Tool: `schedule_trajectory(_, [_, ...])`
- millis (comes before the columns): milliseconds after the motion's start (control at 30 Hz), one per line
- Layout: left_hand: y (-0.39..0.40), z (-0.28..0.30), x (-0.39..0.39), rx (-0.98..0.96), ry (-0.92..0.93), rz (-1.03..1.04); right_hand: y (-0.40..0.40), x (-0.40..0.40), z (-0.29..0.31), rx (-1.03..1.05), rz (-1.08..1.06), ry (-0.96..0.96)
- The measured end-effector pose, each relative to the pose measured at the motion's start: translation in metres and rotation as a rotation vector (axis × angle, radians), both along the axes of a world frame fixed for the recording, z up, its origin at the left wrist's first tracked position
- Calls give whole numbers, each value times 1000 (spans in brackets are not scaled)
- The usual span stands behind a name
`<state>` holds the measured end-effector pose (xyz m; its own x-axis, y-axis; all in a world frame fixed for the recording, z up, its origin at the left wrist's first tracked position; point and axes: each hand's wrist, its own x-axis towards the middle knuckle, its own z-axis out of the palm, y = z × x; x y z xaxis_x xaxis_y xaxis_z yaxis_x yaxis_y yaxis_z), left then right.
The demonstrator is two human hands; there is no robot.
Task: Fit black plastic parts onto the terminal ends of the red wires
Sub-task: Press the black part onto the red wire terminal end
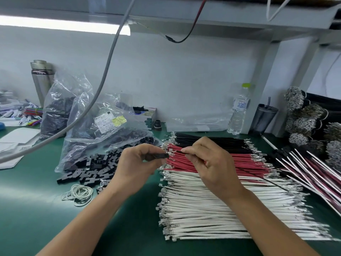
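Note:
My left hand (136, 163) pinches a small black plastic part (158, 156) between thumb and fingers. My right hand (208, 161) pinches a thin dark wire (262, 178) near its terminal end, right next to the part. The wire trails out behind the hand toward the lower right. Both hands hover over the left ends of a flat row of red wires (239, 162) with metal terminals. That row lies between a row of black wires (217, 142) and a wide row of white wires (212, 204). Whether the terminal is inside the part is hidden by my fingers.
Loose black parts (96, 168) spill from clear bags (103, 137) at the left. Rubber bands (79, 193) lie in front of them. A water bottle (239, 111), a dark tumbler (263, 117) and wire bundles (304, 117) stand at the back right. Mixed wires (313, 174) lie far right.

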<state>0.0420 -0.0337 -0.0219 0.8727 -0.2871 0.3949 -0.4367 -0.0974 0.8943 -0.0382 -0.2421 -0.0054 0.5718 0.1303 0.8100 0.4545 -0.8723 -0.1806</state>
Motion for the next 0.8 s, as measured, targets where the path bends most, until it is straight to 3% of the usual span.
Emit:
schedule_trajectory(267, [0,6,-7,-195,160,-128,5,-2,3,-22,-8,30])
schedule_trajectory(800, [0,4,-6,-181,168,-155,8,-6,7,62,34,44])
